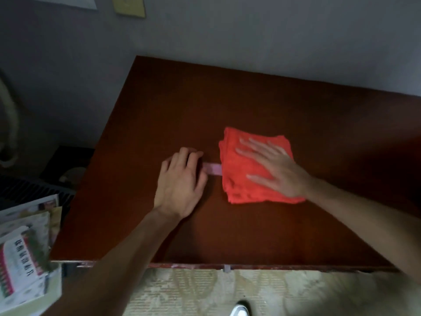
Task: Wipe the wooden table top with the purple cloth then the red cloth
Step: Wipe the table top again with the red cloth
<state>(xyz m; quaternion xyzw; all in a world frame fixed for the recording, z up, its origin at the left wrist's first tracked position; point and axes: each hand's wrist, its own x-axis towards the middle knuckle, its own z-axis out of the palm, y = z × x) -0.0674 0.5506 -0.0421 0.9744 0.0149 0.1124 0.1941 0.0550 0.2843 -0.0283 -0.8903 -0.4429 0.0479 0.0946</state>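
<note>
Dim grey walls back a dark red-brown wooden surface (pixel 250 99) pushed into the corner of the room. On it the right hand (pixel 273 169) lies flat with fingers spread, pressing on the folded red cloth (pixel 237 179), which sits a little right of the middle. The left hand (pixel 180 181) rests just beside it with fingers curled down over something on the wood — only a pale pinkish-purple strip (pixel 213 169) shows between that hand and the red cloth's edge. It may be part of the purple cloth, but too little is visible to tell, nor whether the fingers pinch it. With the red cloth already under a palm, the task looks to be in its 2nd stage, or at the changeover; most of the red wipe probably remains. Whether the purple pass was complete cannot be judged. Further out, nothing on the top blocks a sweep. Off the left edge lies a stack of printed papers (pixel 25 258), and below the near edge a patterned floor covering (pixel 205 293) and the toe of 1 shoe (pixel 239 312).
</note>
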